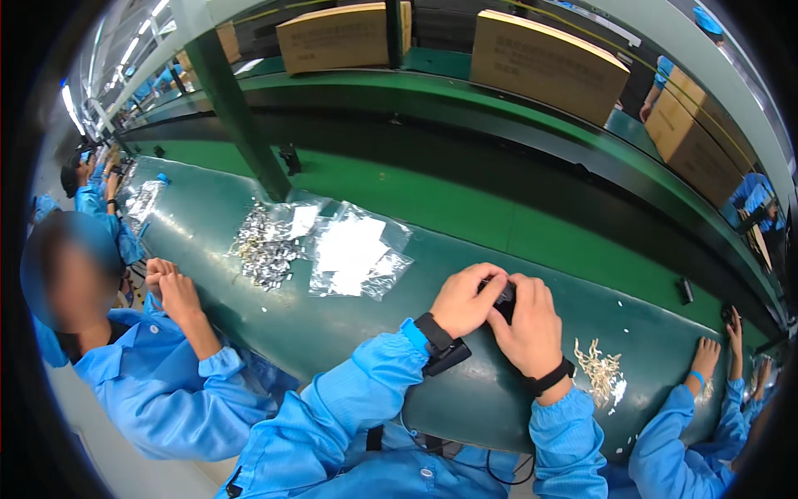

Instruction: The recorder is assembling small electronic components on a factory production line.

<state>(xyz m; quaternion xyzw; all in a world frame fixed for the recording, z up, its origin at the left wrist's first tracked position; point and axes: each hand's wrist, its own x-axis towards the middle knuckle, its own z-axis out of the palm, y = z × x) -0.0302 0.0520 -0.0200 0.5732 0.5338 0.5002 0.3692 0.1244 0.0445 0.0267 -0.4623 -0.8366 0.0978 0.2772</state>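
Above the green worktable (416,333), my left hand (465,301) and my right hand (530,328) meet around a small black object (504,301). Fingers of both hands are closed on it and cover most of it, so its kind cannot be made out. Each wrist wears a black band, and a black box-shaped device hangs at the left one. To the right of my right hand lies a loose pile of small cream-coloured strips (598,372), with a few white bits beside it. Left of my hands are a clear plastic bag (359,254) with white contents and a heap of small silvery metal pieces (268,245).
A co-worker in blue (174,382) sits at the left, hands over the table; other people work at the right edge. A green post (241,116) rises behind the metal pieces. Cardboard boxes (549,66) stand on the raised shelf at the back.
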